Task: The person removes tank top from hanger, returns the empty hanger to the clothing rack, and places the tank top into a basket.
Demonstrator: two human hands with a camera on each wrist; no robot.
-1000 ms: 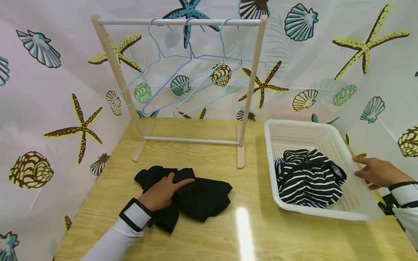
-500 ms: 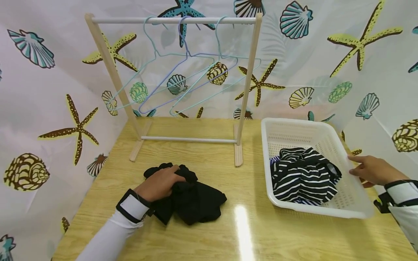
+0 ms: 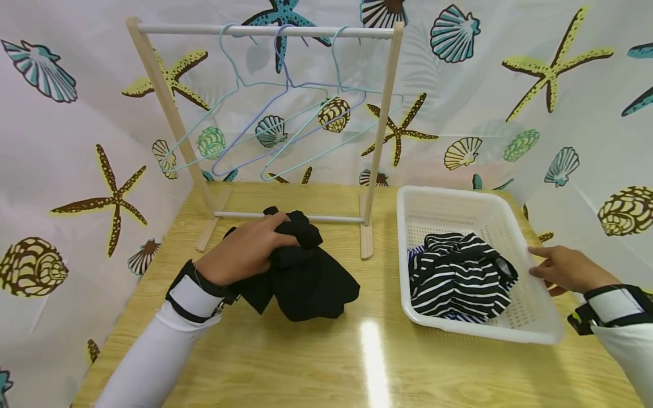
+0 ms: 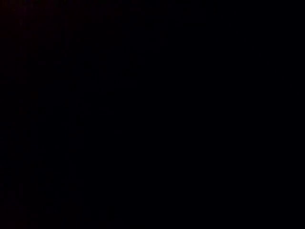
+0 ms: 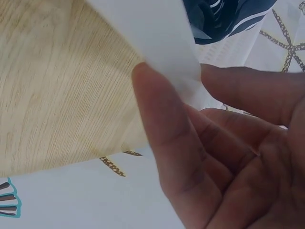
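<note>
My left hand [image 3: 242, 249] grips a bunched black garment [image 3: 311, 283] by its upper part, with the fingertips hidden in the folds. The cloth hangs down in front of the rack's lower bar, its bottom edge close over the table. The left wrist view is wholly dark. On the other side, my right hand [image 3: 573, 269] pinches the right rim of a white plastic basket [image 3: 459, 327]. Seen from the right wrist, the thumb and index finger [image 5: 164, 109] lie on opposite sides of the basket wall [image 5: 152, 33]. Black-and-white striped clothing [image 3: 459, 277] lies heaped inside the basket.
Behind the left hand stands a wooden rack [image 3: 380, 136] with a white top rail [image 3: 178, 28]. Two mint hangers [image 3: 306, 133] and a violet-blue hanger [image 3: 260, 110] hang from it. A sea-patterned curtain [image 3: 459, 90] backs the wood-grain table [image 3: 285, 368].
My left hand has gathered the black garment off the table, raising it up and away toward the rack. The right hand keeps its hold on the basket rim. The head view has shifted slightly.
</note>
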